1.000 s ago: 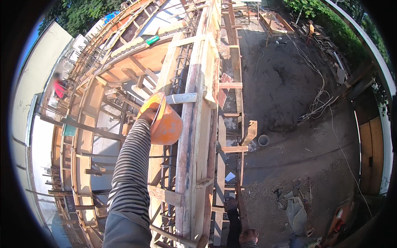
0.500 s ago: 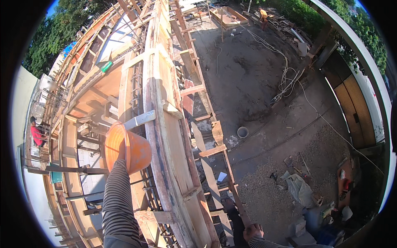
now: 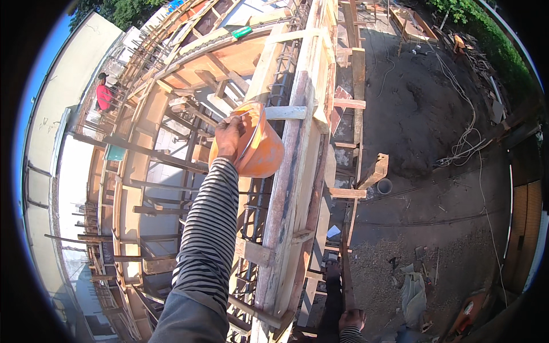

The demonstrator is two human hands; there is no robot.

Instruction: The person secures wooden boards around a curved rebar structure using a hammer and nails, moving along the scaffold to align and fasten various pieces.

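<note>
Nearest us, our right hand touches a plank; we cannot tell whether its grip is closed. Farther out, our left hand has its grip clasped on the rim of an orange bucket, tilted mouth-leftward over the formwork's left edge, beside a pale crosspiece. Beyond are a green container and a person in red.

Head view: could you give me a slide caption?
Left hand at a tilted orange bucket amid timber formwork; right hand at a wooden board.
</note>
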